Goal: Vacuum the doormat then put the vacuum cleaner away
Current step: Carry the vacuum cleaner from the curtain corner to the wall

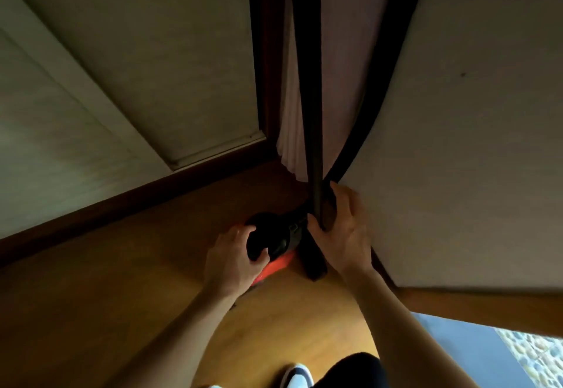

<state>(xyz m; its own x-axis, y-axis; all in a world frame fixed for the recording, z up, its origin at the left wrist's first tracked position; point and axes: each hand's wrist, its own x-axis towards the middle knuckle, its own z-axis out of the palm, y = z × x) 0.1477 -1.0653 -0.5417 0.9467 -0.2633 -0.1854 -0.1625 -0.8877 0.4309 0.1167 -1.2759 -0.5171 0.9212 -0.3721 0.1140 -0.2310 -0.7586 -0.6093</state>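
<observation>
Black vacuum tube (pixel 313 144) upright; right hand (pixel 341 235) grips it, left hand (pixel 231 261) grips black-orange body (pixel 274 236).

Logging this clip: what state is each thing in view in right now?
Vacuum cleaner: standing on the floor in the corner.
Tube: upright, held.
Hose: hanging in a curve beside the tube.
Left hand: grips the vacuum cleaner's black top.
Right hand: grips the tube.
Curtain: hanging, hem near the floor.
Doormat: flat on the floor, untouched.
</observation>
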